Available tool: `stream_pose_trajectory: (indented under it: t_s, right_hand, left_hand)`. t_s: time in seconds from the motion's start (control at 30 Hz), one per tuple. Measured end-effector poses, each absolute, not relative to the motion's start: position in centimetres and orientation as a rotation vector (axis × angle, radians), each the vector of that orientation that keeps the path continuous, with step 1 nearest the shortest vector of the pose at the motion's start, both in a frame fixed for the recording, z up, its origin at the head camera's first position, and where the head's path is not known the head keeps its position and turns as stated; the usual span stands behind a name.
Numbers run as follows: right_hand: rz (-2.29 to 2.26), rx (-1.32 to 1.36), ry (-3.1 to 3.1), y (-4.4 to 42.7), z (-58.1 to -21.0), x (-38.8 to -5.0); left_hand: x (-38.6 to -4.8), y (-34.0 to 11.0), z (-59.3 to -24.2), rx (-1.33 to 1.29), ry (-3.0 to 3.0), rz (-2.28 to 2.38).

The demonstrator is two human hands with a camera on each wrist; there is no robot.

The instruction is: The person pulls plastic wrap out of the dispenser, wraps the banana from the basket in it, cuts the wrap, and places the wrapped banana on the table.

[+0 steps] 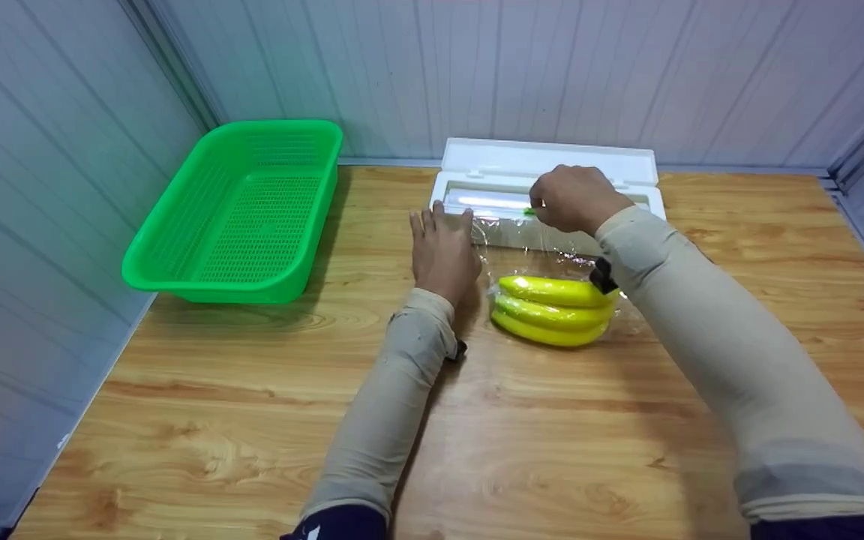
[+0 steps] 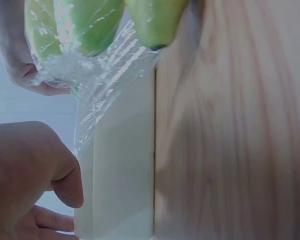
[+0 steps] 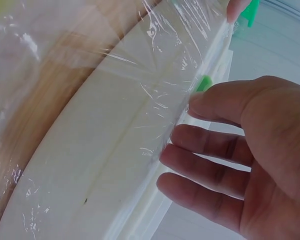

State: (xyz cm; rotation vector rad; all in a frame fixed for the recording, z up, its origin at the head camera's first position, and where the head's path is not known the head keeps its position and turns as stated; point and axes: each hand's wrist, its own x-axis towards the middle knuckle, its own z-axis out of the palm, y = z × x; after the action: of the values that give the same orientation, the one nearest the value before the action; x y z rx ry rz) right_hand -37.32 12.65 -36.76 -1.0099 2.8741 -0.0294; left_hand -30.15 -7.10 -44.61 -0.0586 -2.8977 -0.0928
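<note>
A white cling film box (image 1: 548,159) stands against the back wall with its lid raised. Clear cling film (image 1: 526,236) stretches from it over a bunch of yellow bananas (image 1: 556,319) lying in front. My right hand (image 1: 574,199) pinches a small green slide cutter (image 3: 204,83) between thumb and forefinger at the box's front edge; its other fingers are spread beside the film in the right wrist view. My left hand (image 1: 443,255) rests at the box's left front corner, fingers stretched forward. In the left wrist view, its thumb lies by the box's front wall (image 2: 122,185).
A green plastic basket (image 1: 301,277) stands on the left of the wooden table (image 1: 237,427). Pale panel walls (image 1: 387,82) enclose the table at the back and sides.
</note>
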Motion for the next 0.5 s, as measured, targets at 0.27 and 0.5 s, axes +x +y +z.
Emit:
stream_pose_trajectory:
  t_s: [0.27, 0.5]
  right_hand:
    - [-0.079, -0.991, 2.876, 13.44, -36.89, -37.16]
    - [-0.068, -1.007, 2.872, 13.62, -36.85, -37.16]
  left_hand:
    - [-30.27, -6.91, -44.60, -0.077, -2.888, -0.148]
    - [-30.28, -7.27, -44.59, -0.078, -2.902, -0.156]
